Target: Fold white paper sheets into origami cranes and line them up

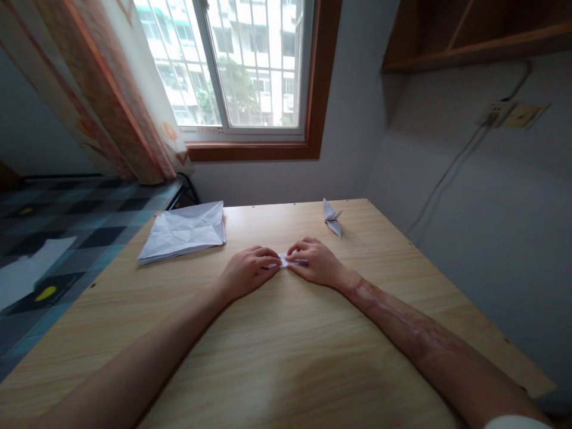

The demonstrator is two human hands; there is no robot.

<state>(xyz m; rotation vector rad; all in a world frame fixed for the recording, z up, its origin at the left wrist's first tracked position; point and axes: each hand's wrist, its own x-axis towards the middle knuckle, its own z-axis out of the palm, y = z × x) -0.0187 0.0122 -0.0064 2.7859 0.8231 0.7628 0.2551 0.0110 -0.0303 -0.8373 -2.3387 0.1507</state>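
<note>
A small piece of folded white paper (283, 260) lies at the middle of the table, mostly covered by fingers. From the left, my left hand (250, 269) pinches its left end between thumb and fingers. My right hand (316, 261) grips the other end, its fingertips close to the left ones. A narrow folded strip of the paper shows under the right fingers. Beyond my right hand stands a folded paper crane (331, 219) with its wings spread. A stack of creased white paper sheets (183, 229) rests to the left of my left hand.
The wooden table (286, 351) meets the wall beneath a barred window (259, 71). On the left is a bed with a checked cover (111, 205) and a loose paper sheet (31, 271). A cable (447, 170) hangs from a wall socket (498, 113) at right.
</note>
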